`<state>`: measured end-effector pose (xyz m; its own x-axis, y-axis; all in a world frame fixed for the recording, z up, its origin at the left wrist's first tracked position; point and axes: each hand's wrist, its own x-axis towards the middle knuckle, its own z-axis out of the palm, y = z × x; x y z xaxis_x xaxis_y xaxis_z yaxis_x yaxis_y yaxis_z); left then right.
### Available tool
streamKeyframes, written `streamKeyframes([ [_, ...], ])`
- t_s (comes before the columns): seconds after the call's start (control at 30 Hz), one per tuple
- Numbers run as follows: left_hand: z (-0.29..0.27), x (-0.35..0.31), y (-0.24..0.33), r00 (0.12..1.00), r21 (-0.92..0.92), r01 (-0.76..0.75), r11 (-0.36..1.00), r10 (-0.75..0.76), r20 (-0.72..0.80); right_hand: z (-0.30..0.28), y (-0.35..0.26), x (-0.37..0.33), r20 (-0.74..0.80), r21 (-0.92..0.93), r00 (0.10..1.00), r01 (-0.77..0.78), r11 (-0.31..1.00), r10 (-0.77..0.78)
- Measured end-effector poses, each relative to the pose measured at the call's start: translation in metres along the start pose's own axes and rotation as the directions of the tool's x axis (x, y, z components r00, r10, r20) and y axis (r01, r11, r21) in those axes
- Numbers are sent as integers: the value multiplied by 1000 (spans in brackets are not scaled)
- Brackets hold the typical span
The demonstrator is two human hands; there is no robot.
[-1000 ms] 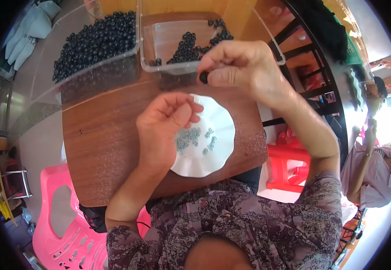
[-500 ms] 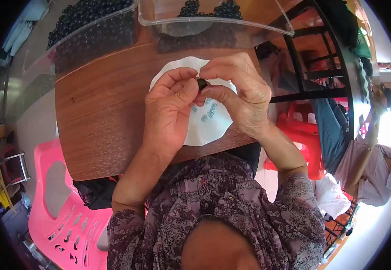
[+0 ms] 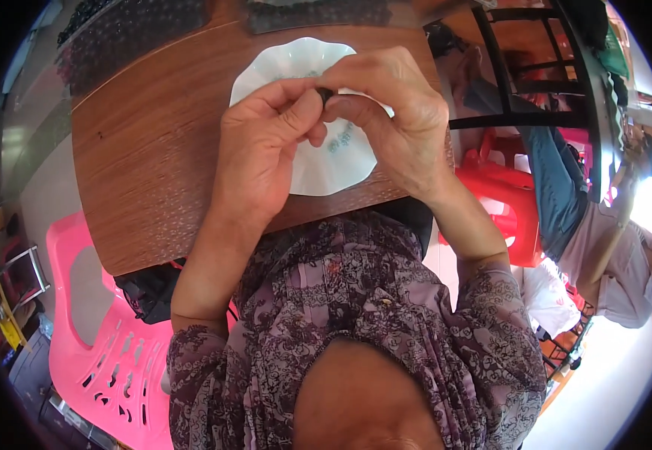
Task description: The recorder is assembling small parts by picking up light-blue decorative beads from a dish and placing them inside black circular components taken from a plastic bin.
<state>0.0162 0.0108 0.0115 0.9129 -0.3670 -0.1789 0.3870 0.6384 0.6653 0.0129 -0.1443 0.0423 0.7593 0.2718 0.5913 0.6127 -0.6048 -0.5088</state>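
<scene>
Over a white plate (image 3: 312, 178) with a wavy rim and a blue-green print, my two hands meet at the fingertips. Between them is a small dark round piece (image 3: 326, 94), mostly covered by the fingers. My left hand (image 3: 255, 154) pinches it from one side with thumb and index finger. The thumb and fingers of my right hand (image 3: 405, 124) close on it from the other side. Its exact kind is too small and hidden to tell. The plate lies on a brown wooden table (image 3: 142, 150).
A clear bin of small black ring-like pieces (image 3: 135, 34) stands at the far left of the table, another clear bin (image 3: 318, 15) beyond the plate. A pink chair (image 3: 71, 300) is at left. Red stools (image 3: 495, 206), a black metal frame (image 3: 521, 120) and another person (image 3: 607, 259) are at right.
The view has tilted, so table, plate and bins sit higher in the picture. Both hands still hold the dark piece, which now shows less between the fingers.
</scene>
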Motion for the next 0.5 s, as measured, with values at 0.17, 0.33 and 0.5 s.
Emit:
streamKeyframes([
  [0.17,-12,5,12,999,43,-37,998,37,-4,-6,10,-3,-19,224,940,-327,918,340],
  [0.33,-29,4,13,995,51,-71,996,74,-63,0,31,-28,104,-56,946,-304,951,309],
  [0.5,-36,7,9,997,35,-60,998,62,-51,19,36,-28,105,-197,973,-184,963,208],
])
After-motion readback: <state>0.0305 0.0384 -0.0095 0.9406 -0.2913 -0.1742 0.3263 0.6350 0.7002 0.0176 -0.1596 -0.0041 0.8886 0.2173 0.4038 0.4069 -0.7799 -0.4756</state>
